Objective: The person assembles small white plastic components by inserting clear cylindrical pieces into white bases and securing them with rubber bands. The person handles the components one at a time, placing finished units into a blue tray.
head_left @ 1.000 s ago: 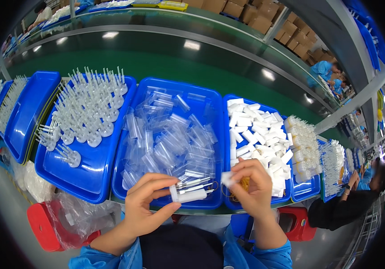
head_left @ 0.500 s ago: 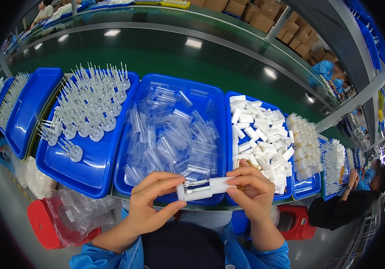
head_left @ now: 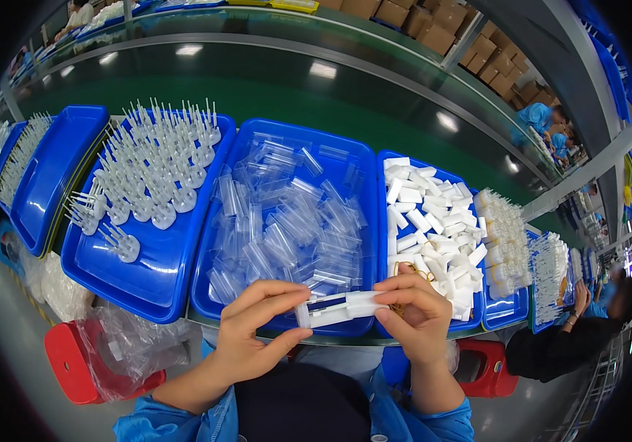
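In front of my chest, both hands hold the two ends of one small assembly (head_left: pixel 334 311) of white blocks and a clear round end piece. My left hand (head_left: pixel 260 324) pinches the clear round end between thumb and fingers. The thumb and fingers of my right hand (head_left: pixel 415 313) close on the white end. A dark gap shows between the blocks, with a thin rod along it. Gold-coloured loops (head_left: pixel 413 271) show by my right fingers; whether they belong to the held piece I cannot tell. Just beyond my hands lies a blue tray (head_left: pixel 199 291) of clear plastic sleeves (head_left: pixel 286 221).
To the left, a blue tray (head_left: pixel 121 283) carries pronged clear bases (head_left: pixel 157 173). White blocks (head_left: pixel 433 221) fill a tray on the right, beside racked pale parts (head_left: pixel 503 243). Behind runs a green conveyor (head_left: pixel 257 81). Red stools (head_left: pixel 73 361) stand below; a co-worker (head_left: pixel 566 335) sits at right.
The assembly has turned slightly in my fingers, and the gap between its blocks now looks darker, with fewer rods showing. Both hands keep their hold. The whole view has shifted a little.
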A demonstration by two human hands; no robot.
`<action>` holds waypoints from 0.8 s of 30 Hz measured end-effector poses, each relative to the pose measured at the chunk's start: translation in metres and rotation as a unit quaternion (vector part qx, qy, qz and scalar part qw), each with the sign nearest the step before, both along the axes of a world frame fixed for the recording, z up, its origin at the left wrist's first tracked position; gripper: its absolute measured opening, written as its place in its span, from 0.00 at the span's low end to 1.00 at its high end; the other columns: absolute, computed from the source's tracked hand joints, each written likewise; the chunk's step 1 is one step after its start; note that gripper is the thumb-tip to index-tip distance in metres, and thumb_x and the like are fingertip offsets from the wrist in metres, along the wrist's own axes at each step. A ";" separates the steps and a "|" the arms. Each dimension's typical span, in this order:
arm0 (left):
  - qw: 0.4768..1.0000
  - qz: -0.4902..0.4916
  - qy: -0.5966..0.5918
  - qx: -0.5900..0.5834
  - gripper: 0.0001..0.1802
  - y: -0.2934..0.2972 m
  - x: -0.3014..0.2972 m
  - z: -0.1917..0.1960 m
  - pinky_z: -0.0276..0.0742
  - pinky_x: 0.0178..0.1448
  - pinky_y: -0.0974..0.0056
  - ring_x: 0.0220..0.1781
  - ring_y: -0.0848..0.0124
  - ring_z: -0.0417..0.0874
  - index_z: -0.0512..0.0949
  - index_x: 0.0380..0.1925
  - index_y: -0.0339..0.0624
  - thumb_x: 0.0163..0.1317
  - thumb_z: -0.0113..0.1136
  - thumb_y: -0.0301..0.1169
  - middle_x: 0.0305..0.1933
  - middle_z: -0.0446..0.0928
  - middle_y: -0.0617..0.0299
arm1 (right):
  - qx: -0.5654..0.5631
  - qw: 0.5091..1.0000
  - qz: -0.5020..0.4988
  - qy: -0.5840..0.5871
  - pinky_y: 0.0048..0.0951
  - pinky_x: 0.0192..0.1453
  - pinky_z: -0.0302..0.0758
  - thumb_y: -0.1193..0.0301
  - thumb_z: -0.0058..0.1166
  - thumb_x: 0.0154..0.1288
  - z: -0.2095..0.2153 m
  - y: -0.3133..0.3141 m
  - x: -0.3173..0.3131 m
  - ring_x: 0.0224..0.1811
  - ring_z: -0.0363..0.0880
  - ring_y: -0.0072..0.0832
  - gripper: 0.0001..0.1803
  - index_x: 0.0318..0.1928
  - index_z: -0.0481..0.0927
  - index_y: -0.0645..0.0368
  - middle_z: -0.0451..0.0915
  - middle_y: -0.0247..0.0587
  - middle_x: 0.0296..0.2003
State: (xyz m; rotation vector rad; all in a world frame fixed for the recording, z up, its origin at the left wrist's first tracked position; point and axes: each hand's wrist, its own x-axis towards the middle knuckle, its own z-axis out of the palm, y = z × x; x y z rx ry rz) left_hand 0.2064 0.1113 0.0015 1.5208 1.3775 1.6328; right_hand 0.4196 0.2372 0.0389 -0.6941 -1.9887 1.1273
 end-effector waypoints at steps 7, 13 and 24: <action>1.000 -0.025 0.006 -0.002 0.24 0.000 -0.003 0.000 0.83 0.54 0.65 0.53 0.63 0.83 0.81 0.51 0.32 0.52 0.73 0.22 0.52 0.79 0.48 | 0.018 1.000 0.015 0.000 0.52 0.76 0.49 0.78 0.68 0.49 0.002 -0.003 0.003 0.44 0.83 0.27 0.10 0.36 0.87 0.58 0.85 0.39 0.40; 0.998 -0.059 0.018 0.011 0.25 0.002 0.002 0.006 0.82 0.53 0.64 0.52 0.62 0.84 0.81 0.51 0.32 0.50 0.74 0.23 0.51 0.80 0.48 | 0.066 0.997 0.048 -0.008 0.50 0.77 0.46 0.78 0.69 0.45 0.003 -0.015 -0.007 0.40 0.84 0.30 0.09 0.31 0.87 0.60 0.85 0.44 0.36; 1.000 -0.014 0.012 0.010 0.24 -0.004 0.002 -0.002 0.85 0.50 0.65 0.49 0.61 0.85 0.82 0.48 0.31 0.48 0.75 0.23 0.49 0.80 0.46 | 0.214 0.974 -0.014 -0.067 0.47 0.69 0.58 0.78 0.63 0.56 0.019 0.018 0.006 0.39 0.86 0.30 0.04 0.32 0.84 0.55 0.85 0.33 0.33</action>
